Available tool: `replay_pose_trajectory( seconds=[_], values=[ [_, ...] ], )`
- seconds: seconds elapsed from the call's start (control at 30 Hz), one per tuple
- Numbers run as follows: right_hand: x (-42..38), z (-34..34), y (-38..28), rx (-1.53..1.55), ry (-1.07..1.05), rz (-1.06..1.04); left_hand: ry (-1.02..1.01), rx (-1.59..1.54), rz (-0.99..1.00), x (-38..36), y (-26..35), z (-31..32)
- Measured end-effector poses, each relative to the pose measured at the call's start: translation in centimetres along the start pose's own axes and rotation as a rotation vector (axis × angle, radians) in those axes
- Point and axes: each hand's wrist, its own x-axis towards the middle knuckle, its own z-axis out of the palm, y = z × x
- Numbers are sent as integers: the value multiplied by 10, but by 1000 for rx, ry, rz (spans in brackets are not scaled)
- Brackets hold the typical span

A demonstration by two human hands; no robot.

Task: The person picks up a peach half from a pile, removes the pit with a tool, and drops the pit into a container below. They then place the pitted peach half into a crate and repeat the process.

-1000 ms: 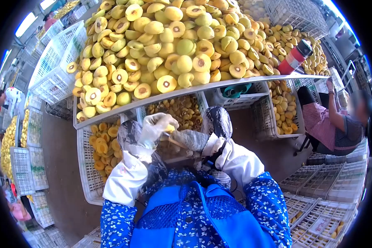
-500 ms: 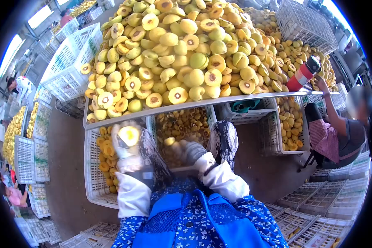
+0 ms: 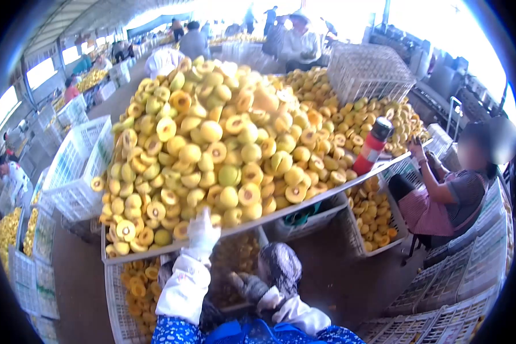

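Left hand (image 3: 203,232) rose from lap to fruit pile (image 3: 212,155), half gone, open | right hand (image 3: 242,285) low, grip unclear | fetching next

We record the setting as a large fruit-processing shed, not a home or shop. A long metal bench (image 3: 327,198) carries a heaped pile of halved yellow fruit (image 3: 223,143), with white plastic crates (image 3: 74,172) of more fruit stacked beside and under it and others lining the floor. We also note a seated worker (image 3: 447,200) at the bench end, further people (image 3: 292,40) at distant piles, and a high roof (image 3: 80,17) open to daylight along one side.
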Motion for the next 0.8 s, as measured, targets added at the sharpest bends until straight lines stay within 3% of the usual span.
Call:
replay_pose_trajectory(
  seconds=[0.03, 0.1, 0.13, 0.2, 0.23, 0.27, 0.37, 0.4, 0.47, 0.57, 0.67, 0.7, 0.8],
  values=[
    [0, 1, 4, -70, 19, 0, -53, -79, -44, 1, -1, 3],
    [-1, 3, 1, -94, 35, 9, 24, -358, -72, -3, -5, 0],
    [-3, 0, -2, -101, 81, -70, 29, -488, -133, -5, -7, -2],
    [-10, -6, -13, -112, 157, -209, 230, -858, -177, -6, -9, -19],
    [-2, 0, 1, 12, 265, -308, 245, -1119, -250, -8, -22, -11],
    [6, 4, 7, 206, 286, -311, 39, -1545, -485, -23, 4, -65],
    [-6, -15, -50, 30, 132, -257, -70, -1836, -490, -49, -31, -37],
    [6, -3, -32, 223, 121, -300, -45, -1848, -498, -60, -32, -35],
    [1, -5, -61, -81, 189, -429, 117, -1662, -424, -81, -26, -31],
    [9, 6, -63, -206, 278, -385, 247, -1162, -179, -107, -31, -9],
    [16, 17, -50, -419, 281, -403, 8, -1684, -423, -112, -37, -3],
    [10, 13, -63, -510, 256, -475, 14, -1714, -441, -112, -23, -21],
    [9, 15, -57, -556, 143, -345, 125, -1702, -488, -113, 7, -40]
  ],
)
